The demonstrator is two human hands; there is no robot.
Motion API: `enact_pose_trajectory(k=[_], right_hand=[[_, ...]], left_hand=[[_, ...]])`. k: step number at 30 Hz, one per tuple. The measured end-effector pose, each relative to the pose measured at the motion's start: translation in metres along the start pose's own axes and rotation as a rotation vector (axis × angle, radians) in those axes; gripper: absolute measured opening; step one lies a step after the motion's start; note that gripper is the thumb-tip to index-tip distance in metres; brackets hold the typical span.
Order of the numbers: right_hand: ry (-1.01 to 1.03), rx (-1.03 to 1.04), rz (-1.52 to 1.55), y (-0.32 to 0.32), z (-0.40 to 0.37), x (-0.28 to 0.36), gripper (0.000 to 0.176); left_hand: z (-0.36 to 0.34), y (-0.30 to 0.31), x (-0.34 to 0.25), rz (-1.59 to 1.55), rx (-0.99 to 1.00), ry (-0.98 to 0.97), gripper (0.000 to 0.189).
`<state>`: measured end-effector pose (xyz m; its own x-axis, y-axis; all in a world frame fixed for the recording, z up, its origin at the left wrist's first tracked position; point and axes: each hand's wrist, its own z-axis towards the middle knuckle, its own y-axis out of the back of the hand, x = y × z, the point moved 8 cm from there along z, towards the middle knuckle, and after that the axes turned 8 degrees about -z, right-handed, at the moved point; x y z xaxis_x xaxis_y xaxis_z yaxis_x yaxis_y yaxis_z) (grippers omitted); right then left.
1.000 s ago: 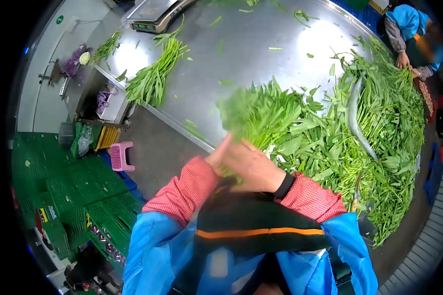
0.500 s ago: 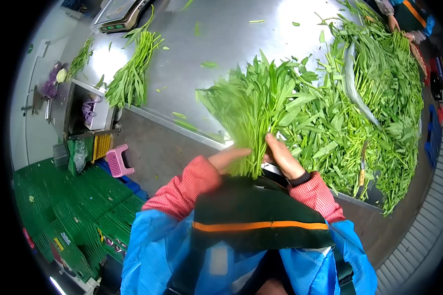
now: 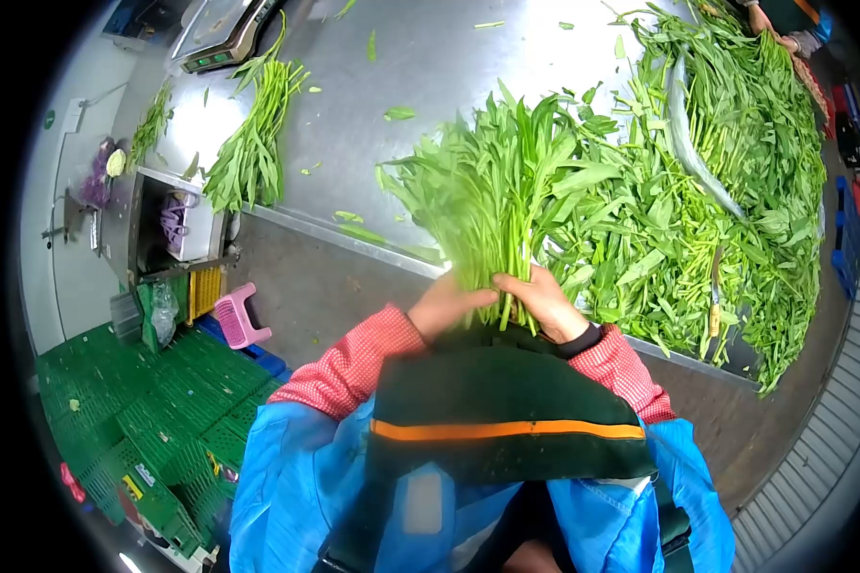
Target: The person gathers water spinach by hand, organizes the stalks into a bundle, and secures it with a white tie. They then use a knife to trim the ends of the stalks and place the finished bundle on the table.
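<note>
A leafy bunch of water spinach [image 3: 492, 191] stands upright at the table's front edge, its leaves pointing away from me. My left hand [image 3: 447, 306] is closed around the lower stems from the left. From the right, my right hand [image 3: 547, 302] grips the same stems, its thumb across the front. The stem ends sit just above my dark green apron [image 3: 497, 387] and are partly hidden. Right beside the bunch, a large heap of loose water spinach [image 3: 640, 239] covers the table. A knife with a yellowish handle [image 3: 715, 315] lies on the heap's near side.
Another bunch [image 3: 253, 143] lies at the left on the metal table [image 3: 354, 105], near a weighing scale [image 3: 225, 38]. A long translucent strip [image 3: 688, 143] crosses the heap. A co-worker's hands [image 3: 772, 29] are at the far right. A pink stool [image 3: 242, 315] and green crates [image 3: 143, 411] stand at left.
My right thumb has come down across the stems, and both hands now close round them nearer together. My left hand has turned inward. The view has shifted slightly.
</note>
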<state>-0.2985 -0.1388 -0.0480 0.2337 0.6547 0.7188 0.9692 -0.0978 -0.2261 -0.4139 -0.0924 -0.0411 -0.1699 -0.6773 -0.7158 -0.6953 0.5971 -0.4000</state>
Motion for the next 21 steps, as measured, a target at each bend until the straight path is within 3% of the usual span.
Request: enact_pose_trajectory(k=[2, 4, 6, 9, 12, 18, 21], right_hand=[[0.027, -0.051, 0.061, 0.014, -0.015, 0.016, 0.027], [0.093, -0.009, 0.311, 0.026, -0.018, 0.014, 0.035], [-0.043, 0.037, 0.596, 0.019, -0.019, -0.001, 0.038], [-0.070, 0.069, 0.473, 0.004, -0.010, -0.016, 0.039], [0.013, 0.020, 0.040, -0.008, -0.012, 0.010, 0.020], [0.020, -0.068, 0.096, 0.010, -0.002, -0.009, 0.013], [-0.044, 0.024, 0.219, 0.003, -0.008, -0.011, 0.013]], left_hand=[[-0.009, 0.010, -0.001, -0.138, -0.018, 0.037, 0.041], [-0.015, 0.016, -0.001, -0.287, -0.009, 0.073, 0.041], [-0.019, 0.014, -0.004, -0.447, 0.028, 0.099, 0.042], [-0.021, -0.004, -0.015, -0.357, 0.066, 0.080, 0.041], [-0.017, -0.002, -0.004, -0.262, 0.067, 0.067, 0.040], [-0.024, -0.006, -0.018, -0.302, 0.050, 0.046, 0.037], [-0.023, -0.002, -0.009, -0.298, 0.008, 0.047, 0.039]])
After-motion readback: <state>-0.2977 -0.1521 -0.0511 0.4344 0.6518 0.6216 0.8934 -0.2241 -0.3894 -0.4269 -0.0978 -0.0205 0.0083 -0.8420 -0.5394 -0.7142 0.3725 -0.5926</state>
